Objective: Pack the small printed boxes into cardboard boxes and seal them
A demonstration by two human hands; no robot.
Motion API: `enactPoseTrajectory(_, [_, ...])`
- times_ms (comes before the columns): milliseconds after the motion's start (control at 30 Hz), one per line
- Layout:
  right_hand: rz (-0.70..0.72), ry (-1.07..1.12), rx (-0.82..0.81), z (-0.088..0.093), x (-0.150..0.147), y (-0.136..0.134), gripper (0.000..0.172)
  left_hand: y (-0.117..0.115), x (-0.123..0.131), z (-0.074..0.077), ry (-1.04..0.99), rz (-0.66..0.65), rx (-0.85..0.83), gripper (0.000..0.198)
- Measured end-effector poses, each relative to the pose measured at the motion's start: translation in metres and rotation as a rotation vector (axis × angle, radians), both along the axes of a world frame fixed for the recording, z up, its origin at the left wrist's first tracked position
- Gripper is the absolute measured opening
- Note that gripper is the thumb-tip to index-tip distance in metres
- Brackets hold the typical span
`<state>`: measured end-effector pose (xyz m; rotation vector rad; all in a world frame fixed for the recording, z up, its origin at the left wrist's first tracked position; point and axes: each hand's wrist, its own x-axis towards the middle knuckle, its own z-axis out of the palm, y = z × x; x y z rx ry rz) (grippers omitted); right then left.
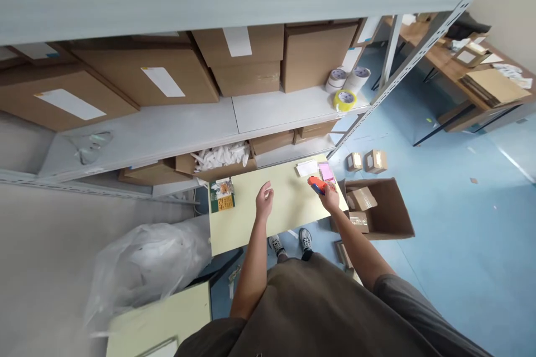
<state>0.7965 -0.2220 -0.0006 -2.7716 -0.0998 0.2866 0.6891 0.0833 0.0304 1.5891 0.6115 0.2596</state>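
Note:
I stand at a pale yellow table point(243, 223) in front of metal shelving. My right hand point(329, 196) is closed around an orange and blue tool point(316, 183), probably a tape dispenser, near the table's right edge. My left hand point(264, 201) hovers above the table's middle with the fingers curled and pinched on a small white scrap point(268, 184). A white paper point(306, 168) and a pink pad point(325, 170) lie just beyond the tool. A green printed packet point(221, 194) rests at the table's far left corner.
Cardboard boxes point(247, 58) fill the shelf, with tape rolls point(345, 99) at its right end. An open carton point(379, 206) holding small boxes stands on the blue floor right of the table. A large clear plastic bag point(142, 268) sits to the left. Another desk point(473, 72) is far right.

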Motion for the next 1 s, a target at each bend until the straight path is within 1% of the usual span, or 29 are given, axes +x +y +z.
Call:
enactPoseTrajectory(100, [-0.085,0.119,-0.066,-0.029,-0.007,-0.003,0.023,-0.004,-0.015,-0.008,0.020,-0.003,0.023,0.049])
enactPoseTrajectory(167, [-0.142,0.190,-0.073,-0.048,-0.006,-0.005,0.029,-0.006,-0.025,-0.011,0.044,-0.008,0.032,0.051])
enactPoseTrajectory(233, [-0.175,0.267,-0.059,-0.063,-0.003,-0.006,0.031,-0.009,-0.033,-0.013,0.065,-0.016,0.038,0.052])
enactPoseTrajectory(300, [-0.167,0.318,-0.039,-0.071,0.001,-0.007,0.029,-0.012,-0.039,-0.012,0.075,-0.010,0.046,0.053])
enactPoseTrajectory(367, [-0.153,0.321,-0.040,-0.069,0.006,-0.008,0.028,-0.014,-0.043,-0.008,0.075,0.013,0.053,0.053])
enactPoseTrajectory(400, [-0.153,0.311,-0.042,-0.064,0.008,-0.008,0.029,-0.014,-0.044,-0.005,0.070,0.025,0.053,0.053])
enactPoseTrajectory(467, [-0.157,0.284,-0.008,-0.048,0.013,-0.007,0.033,-0.012,-0.044,0.001,0.053,0.041,0.048,0.053])
enactPoseTrajectory(500, [-0.148,0.265,0.043,-0.039,0.015,-0.005,0.035,-0.011,-0.044,0.005,0.042,0.048,0.046,0.053])
enactPoseTrajectory(567, [-0.114,0.208,0.199,-0.017,0.018,0.003,0.041,-0.006,-0.041,0.013,0.015,0.064,0.043,0.053])
enactPoseTrajectory(633, [-0.074,0.132,0.377,0.005,0.020,0.018,0.047,0.001,-0.039,0.021,-0.020,0.093,0.040,0.054])
enactPoseTrajectory(700, [-0.017,0.081,0.539,0.026,0.021,0.040,0.051,0.008,-0.040,0.031,-0.058,0.128,0.037,0.055])
enactPoseTrajectory(767, [0.081,0.077,0.676,0.046,0.021,0.065,0.055,0.016,-0.046,0.040,-0.087,0.166,0.038,0.056])
enactPoseTrajectory(867, [0.269,0.117,0.805,0.073,0.018,0.104,0.059,0.025,-0.066,0.053,-0.107,0.260,0.058,0.059])
enactPoseTrajectory(933, [0.391,0.147,0.850,0.087,0.013,0.127,0.061,0.027,-0.088,0.061,-0.112,0.356,0.085,0.059])
enactPoseTrajectory(1000, [0.505,0.181,0.887,0.096,0.005,0.147,0.063,0.025,-0.117,0.066,-0.101,0.466,0.112,0.060])
